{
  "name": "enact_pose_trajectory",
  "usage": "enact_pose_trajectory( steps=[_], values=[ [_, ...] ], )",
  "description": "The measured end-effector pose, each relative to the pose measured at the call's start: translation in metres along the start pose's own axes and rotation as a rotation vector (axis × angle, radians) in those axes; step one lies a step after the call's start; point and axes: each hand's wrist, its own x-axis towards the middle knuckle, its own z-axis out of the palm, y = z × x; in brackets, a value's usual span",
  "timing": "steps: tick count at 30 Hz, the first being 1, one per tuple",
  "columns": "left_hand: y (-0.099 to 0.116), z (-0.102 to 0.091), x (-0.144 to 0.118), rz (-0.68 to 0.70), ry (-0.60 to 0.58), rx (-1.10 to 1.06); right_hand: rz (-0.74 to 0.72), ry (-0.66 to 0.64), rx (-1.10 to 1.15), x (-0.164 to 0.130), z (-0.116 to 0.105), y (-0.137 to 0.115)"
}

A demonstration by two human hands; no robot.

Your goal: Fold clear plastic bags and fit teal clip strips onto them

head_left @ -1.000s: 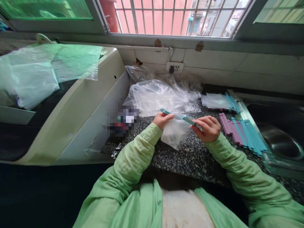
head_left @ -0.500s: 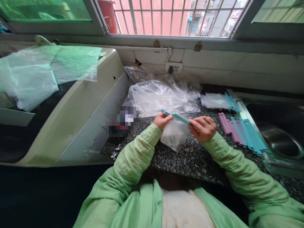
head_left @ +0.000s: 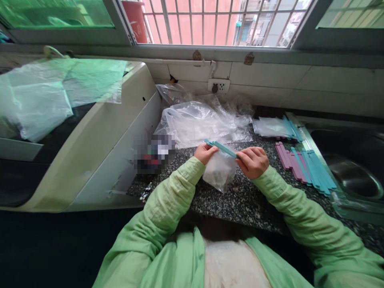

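A teal bag sealing clip [head_left: 225, 149] lies slantwise between my hands, over the top edge of a small clear plastic bag [head_left: 220, 171]. My left hand [head_left: 205, 153] pinches the clip and the bag's corner near the clip's left end. The fingers of my right hand [head_left: 253, 162] are closed on its right end. Below the clip the bag hangs down in front of the speckled counter [head_left: 228, 208]. Right of my right hand, several loose teal clips [head_left: 318, 172] and pink clips [head_left: 288, 157] lie in a row.
Crumpled clear plastic bags [head_left: 204, 120] are heaped at the back. Flat bags with teal clips [head_left: 273, 127] lie at the back right, beside a metal sink [head_left: 354, 176]. A large beige machine [head_left: 120, 132] stands at left. A blurred-out object [head_left: 154, 154] sits beside it.
My right hand has moved slightly left, and the long part of the clip has slid with it toward my left hand. My left hand stays nearly still.
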Motion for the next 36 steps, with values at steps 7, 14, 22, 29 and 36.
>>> enact_pose_trajectory(
  steps=[7,14,22,29,36],
  values=[
    [0.0007,-0.0001,0.0005,-0.029,-0.018,0.017,-0.008,0.02,0.013,0.0005,0.0007,-0.0004],
    [-0.0009,-0.0023,0.002,-0.029,-0.004,0.086,0.025,-0.042,0.031,-0.0022,0.004,-0.0004],
    [0.0038,-0.0003,-0.0003,-0.056,-0.032,0.056,0.016,-0.032,0.042,-0.0027,0.0055,-0.0001],
    [0.0041,-0.0028,0.001,-0.052,-0.086,0.136,0.036,-0.088,0.036,-0.0039,0.0056,0.0],
    [0.0031,-0.0029,0.0023,-0.05,-0.111,0.106,0.026,-0.087,0.024,-0.0039,0.0057,0.0]
  ],
)
